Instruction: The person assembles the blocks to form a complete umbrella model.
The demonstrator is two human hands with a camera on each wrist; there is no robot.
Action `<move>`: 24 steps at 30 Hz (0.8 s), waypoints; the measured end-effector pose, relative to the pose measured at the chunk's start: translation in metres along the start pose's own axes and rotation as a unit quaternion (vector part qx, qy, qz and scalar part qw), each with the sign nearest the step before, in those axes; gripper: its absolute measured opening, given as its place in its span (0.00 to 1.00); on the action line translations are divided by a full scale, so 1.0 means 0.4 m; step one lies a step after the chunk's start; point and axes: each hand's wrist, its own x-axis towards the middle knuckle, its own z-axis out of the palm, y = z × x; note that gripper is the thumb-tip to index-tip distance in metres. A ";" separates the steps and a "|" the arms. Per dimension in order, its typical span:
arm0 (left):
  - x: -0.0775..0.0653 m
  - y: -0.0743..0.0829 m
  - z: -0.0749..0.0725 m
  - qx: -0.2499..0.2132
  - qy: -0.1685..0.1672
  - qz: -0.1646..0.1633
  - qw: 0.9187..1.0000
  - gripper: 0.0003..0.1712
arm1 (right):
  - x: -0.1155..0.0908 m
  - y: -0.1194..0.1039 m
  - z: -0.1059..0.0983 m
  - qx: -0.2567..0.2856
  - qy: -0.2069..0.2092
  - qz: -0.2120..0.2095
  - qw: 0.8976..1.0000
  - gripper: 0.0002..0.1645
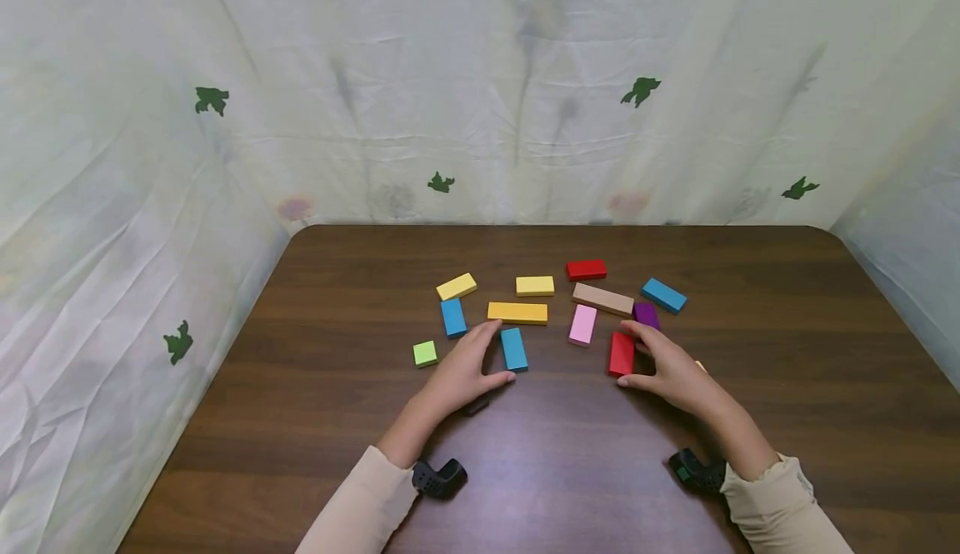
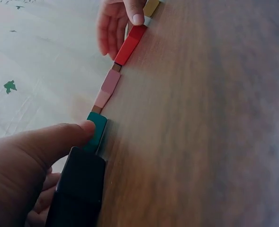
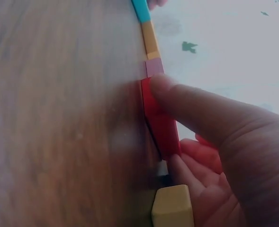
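Observation:
My left hand [image 1: 465,364] arches beside a blue block [image 1: 514,349], its thumb at the block's near end and its index fingertip by the far left corner. The thumb overlaps the same blue block [image 2: 100,124] in the left wrist view. My right hand [image 1: 669,368] holds a red block [image 1: 621,354] lengthwise, thumb at the near end and fingers curved round the far end. A purple block [image 1: 647,314] lies just beyond those fingers. A black block [image 2: 77,182] sits under my left hand, and a pale yellow block [image 3: 173,208] beside my right palm.
Between the hands lies a pink block [image 1: 582,325]. Behind are a tan block [image 1: 603,299], an orange-yellow block [image 1: 517,313], another red block [image 1: 587,270] and a blue block [image 1: 663,296]. A green block [image 1: 425,354] stands left. Cloth [image 1: 480,104] hangs behind the wooden table [image 1: 337,329].

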 end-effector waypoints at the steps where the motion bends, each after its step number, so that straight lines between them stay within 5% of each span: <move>1: 0.002 0.000 0.001 0.006 -0.003 0.000 1.000 0.45 | -0.001 0.000 -0.001 -0.005 -0.001 0.000 1.000 0.48; 11: 0.007 0.004 0.000 0.028 -0.014 0.008 0.999 0.40 | 0.001 -0.004 -0.003 -0.057 0.007 -0.009 0.998 0.43; 24: 0.006 0.012 -0.005 0.026 0.016 0.075 0.997 0.39 | 0.000 -0.032 -0.006 -0.055 0.032 -0.044 0.997 0.42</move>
